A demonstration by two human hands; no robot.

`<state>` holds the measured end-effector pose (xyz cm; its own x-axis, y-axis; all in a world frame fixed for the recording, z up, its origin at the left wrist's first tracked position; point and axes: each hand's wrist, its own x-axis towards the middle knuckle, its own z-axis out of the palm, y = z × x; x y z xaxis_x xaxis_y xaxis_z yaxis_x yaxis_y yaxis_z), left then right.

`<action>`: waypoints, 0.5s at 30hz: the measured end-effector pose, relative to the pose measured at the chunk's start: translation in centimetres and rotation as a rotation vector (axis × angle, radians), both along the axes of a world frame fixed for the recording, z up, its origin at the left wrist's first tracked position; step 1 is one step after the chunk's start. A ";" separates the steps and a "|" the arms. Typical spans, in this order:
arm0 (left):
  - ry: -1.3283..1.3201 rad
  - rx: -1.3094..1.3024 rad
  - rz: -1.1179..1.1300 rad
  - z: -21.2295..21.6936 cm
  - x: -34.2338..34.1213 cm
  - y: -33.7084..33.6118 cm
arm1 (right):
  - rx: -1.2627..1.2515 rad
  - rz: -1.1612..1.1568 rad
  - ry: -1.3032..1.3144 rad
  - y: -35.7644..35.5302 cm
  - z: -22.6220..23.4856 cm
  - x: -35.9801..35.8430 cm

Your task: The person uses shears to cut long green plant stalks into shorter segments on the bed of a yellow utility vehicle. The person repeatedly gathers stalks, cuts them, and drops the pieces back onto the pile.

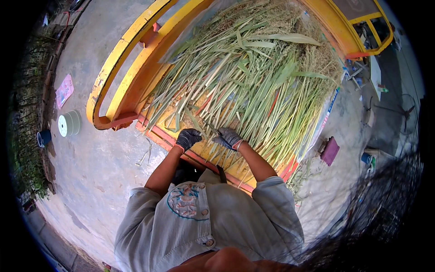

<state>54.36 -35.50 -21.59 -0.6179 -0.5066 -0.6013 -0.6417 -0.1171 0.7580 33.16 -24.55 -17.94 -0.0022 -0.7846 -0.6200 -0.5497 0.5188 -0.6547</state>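
A big heap of long green and pale stalks [244,77] with leafy, grainy tops lies on a yellow tray with a red edge [167,138]. Both my hands wear dark grey gloves with pink cuffs and rest at the cut ends of the stalks near the tray's front edge. My left hand [188,138] is curled over a few stalk ends. My right hand [229,137] grips a small bunch of stalks a little to the right. My forearms come up from my grey shirt below.
A curved yellow metal frame [118,63] stands left of the tray. On the concrete ground lie a white roll [69,123], a blue cup [44,137] and a pink sheet [64,90] at left, a purple block [330,151] and scattered items at right.
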 end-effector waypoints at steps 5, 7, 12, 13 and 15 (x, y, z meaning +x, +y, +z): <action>-0.889 -0.594 -0.333 3.5 8.8 -3.1 | 0.033 -0.141 -0.070 1.5 1.5 -1.4; -0.749 -0.759 -0.116 1.9 10.0 -4.6 | 0.037 -0.329 -0.235 2.9 -0.4 -1.7; -0.141 -0.705 0.008 5.3 -1.9 -6.2 | 0.137 -0.509 -0.178 2.0 0.5 -1.0; -0.078 -0.681 0.028 3.5 -4.3 -6.2 | 0.103 -0.563 -0.229 2.2 0.3 -0.7; -0.220 -0.658 0.137 -2.1 -7.4 -6.3 | 0.116 -0.482 -0.131 1.3 2.8 -0.2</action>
<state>46.96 -41.78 -23.72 -0.4216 -0.8723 -0.2476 -0.8006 0.2298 0.5534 32.92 -23.28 -15.18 -0.2637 -0.6396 -0.7221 -0.1473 0.7665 -0.6251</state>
